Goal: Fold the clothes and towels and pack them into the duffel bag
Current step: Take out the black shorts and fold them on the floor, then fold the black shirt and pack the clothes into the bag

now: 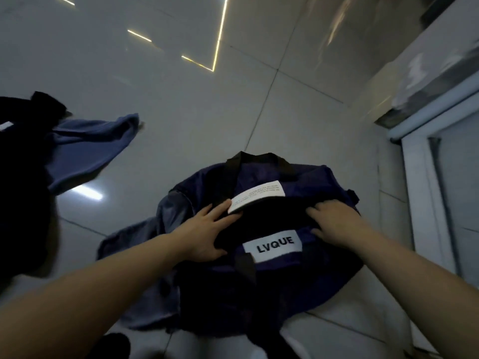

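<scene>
Fingers of the left hand [207,230] lie straight and spread on a black garment [269,221] in the open mouth of the navy duffel bag [305,275]. Right hand [334,221] presses the garment's other end, fingers loosely bent; whether they pinch cloth I cannot tell. Grey clothing [145,255] lies against the bag's left side, and blue cloth [85,151] lies farther left on the tiled floor [181,112].

The duffel bag [305,270] was dark navy with black straps [233,174], a white patch [272,245] lettered LVQUE in black, and a white label [256,199] of fine dark print. A grey-blue garment [134,239] lay under its left side, a brighter blue cloth [88,151] lay further left, beside a black garment [23,193]. The floor [155,79] was glossy pale grey tile with thin dark joints.
</scene>
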The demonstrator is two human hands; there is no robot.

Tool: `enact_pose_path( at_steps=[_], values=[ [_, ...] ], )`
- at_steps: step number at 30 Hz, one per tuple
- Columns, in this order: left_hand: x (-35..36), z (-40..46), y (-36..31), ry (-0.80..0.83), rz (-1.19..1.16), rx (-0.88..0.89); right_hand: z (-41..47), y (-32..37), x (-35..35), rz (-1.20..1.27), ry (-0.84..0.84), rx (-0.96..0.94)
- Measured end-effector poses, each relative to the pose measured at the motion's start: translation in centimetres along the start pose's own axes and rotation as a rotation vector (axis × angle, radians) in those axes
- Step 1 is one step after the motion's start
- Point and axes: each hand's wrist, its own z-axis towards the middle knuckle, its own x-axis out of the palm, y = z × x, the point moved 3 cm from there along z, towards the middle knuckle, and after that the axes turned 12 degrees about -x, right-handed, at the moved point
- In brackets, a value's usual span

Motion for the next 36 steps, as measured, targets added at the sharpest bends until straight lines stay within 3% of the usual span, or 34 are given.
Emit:
enact_pose_path(
  at_steps=[3, 5, 7, 9, 12, 14, 17, 21, 24, 29, 34, 36],
  values=[
    [-1.6, 0.9, -3.0, 0.009, -0.071, 0.096, -0.9, -1.4, 1.4, 0.448, -0.242, 0.146],
    [-2.6, 0.6, -4.4, -0.149, -0.080, 0.172, -1.8, 0.3, 1.8, 0.735, -0.347, 0.148],
    [-3.3, 0.5, -5.4, -0.367, -0.042, 0.217, -3.4, 3.1, 2.6, 0.833, -0.454, 0.116],
    [-3.2, 1.0, -5.3, -0.425, 0.051, 0.188, -4.5, 6.5, 3.7, 0.759, -0.429, 0.010],
    [-1.1, 2.4, -2.4, -0.140, 0.310, -0.011, -4.8, 10.6, 7.2, 0.580, -0.226, -0.100],
    [0.0, 2.6, -0.9, 0.005, 0.362, -0.093, -4.5, 11.3, 8.7, 0.541, -0.317, -0.118],
    [0.9, 2.7, -1.0, 0.076, 0.180, -0.131, -3.1, 9.3, 10.3, 0.458, -0.520, -0.081],
    [1.9, 2.5, -2.2, 0.101, 0.069, -0.062, -2.2, 4.2, 10.5, 0.410, -0.405, 0.018],
    [3.7, 2.4, -3.9, 0.143, 0.087, 0.058, -2.7, 0.0, 10.8, 0.413, -0.207, 0.122],
    [4.2, 2.6, -7.6, 0.195, -0.048, 0.147, -4.7, -3.7, 12.2, 0.364, -0.003, 0.144],
    [3.9, 2.2, -8.0, 0.226, -0.158, 0.135, -6.1, -2.2, 13.4, 0.418, 0.046, 0.209],
    [3.8, 2.0, -8.0, 0.213, -0.155, 0.132, -6.2, -1.7, 12.8, 0.510, -0.028, 0.266]
  ],
)
